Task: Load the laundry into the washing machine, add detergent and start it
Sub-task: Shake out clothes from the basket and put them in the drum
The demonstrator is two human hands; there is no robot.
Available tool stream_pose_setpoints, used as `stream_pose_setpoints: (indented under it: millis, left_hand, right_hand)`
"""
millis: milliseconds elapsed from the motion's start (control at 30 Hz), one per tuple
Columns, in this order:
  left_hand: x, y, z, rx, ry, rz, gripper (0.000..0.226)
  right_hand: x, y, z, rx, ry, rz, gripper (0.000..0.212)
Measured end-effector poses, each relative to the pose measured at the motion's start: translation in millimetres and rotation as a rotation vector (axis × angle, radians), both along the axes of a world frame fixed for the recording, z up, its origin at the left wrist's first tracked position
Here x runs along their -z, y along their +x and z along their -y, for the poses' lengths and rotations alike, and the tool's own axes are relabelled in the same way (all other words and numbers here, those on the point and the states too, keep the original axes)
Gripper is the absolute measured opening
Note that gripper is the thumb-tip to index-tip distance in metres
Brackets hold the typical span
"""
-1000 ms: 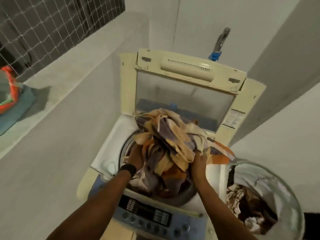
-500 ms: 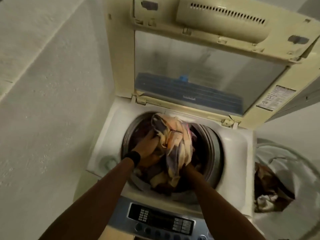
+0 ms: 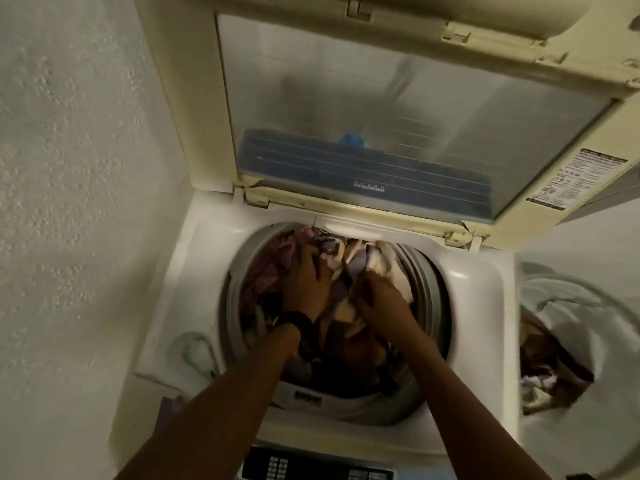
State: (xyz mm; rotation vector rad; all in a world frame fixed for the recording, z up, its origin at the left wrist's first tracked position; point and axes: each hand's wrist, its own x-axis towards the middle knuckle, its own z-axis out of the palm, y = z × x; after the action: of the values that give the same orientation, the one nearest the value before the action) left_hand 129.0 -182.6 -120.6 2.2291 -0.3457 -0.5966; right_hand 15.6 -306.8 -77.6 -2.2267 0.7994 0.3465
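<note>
The white top-loading washing machine point(image 3: 481, 306) stands with its lid point(image 3: 381, 98) raised upright at the back. Its grey-rimmed drum point(image 3: 427, 282) holds a heap of mixed laundry point(image 3: 381, 259), cream, purple and orange, with a pink piece point(image 3: 277, 261) on the left. Both my hands are down inside the drum. My left hand point(image 3: 308, 282), a black band at its wrist, lies flat with spread fingers pressing on the heap. My right hand point(image 3: 379, 294) has its fingers bent into the cream and purple cloth. Motion blurs the picture.
A white mesh laundry basket point(image 3: 571, 303) stands to the right of the machine with brown and white clothes in it. The control panel point(image 3: 311, 465) runs along the near edge. A rough wall point(image 3: 86, 202) stands close on the left.
The bundle I held above the opening has gone down into the drum. Both hands have followed it deeper, and the left hand now lies flat on top. My view has dropped closer.
</note>
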Motion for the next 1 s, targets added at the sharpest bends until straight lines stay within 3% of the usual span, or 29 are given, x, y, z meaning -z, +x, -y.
stream_pose_setpoints:
  millis: [100, 167, 200, 233, 333, 433, 567, 633, 733, 867, 933, 1000]
  left_hand:
    - [-8, -8, -27, 0.247, 0.01, 0.152, 0.042]
    - [-9, -14, -42, 0.456, 0.055, 0.235, 0.06]
    - [-2, -15, -49, 0.523, 0.107, 0.185, 0.068]
    - [2, -14, -55, 0.562, 0.178, 0.116, 0.074]
    - [19, -3, -71, 0.587, 0.502, 0.017, 0.081]
    - [19, 9, -63, 0.533, 0.584, 0.077, 0.084]
    - [5, 33, -36, 0.395, 0.502, 0.268, 0.074]
    - [4, 45, -28, 0.344, 0.452, 0.272, 0.077]
    - [3, 51, -17, 0.103, 0.455, 0.075, 0.08]
    - [12, 33, -12, -0.168, 0.409, -0.093, 0.082]
    - [7, 18, -12, -0.168, 0.379, -0.12, 0.087]
    - [0, 8, -16, -0.116, 0.257, -0.14, 0.088]
  right_hand:
    - [39, 18, 8, 0.094, 0.053, -0.069, 0.048]
    - [59, 25, 16, 0.151, 0.067, -0.101, 0.066]
    - [64, 27, 18, 0.199, 0.112, -0.116, 0.075]
    - [66, 27, 19, 0.263, 0.193, -0.107, 0.078]
    - [70, 20, 17, 0.441, 0.445, -0.098, 0.053]
    - [66, 13, 17, 0.305, 0.205, -0.237, 0.059]
    - [20, -18, -8, 0.202, -0.105, -0.079, 0.059]
    - [14, -35, -28, 0.007, -0.069, -0.044, 0.061]
    - [41, -39, -54, -0.304, 0.119, -0.344, 0.068]
    - [87, -31, -50, -0.293, 0.171, -0.596, 0.043]
    - [64, -21, -37, -0.365, 0.114, -0.605, 0.038]
    - [23, -6, -20, -0.426, 0.015, -0.489, 0.035]
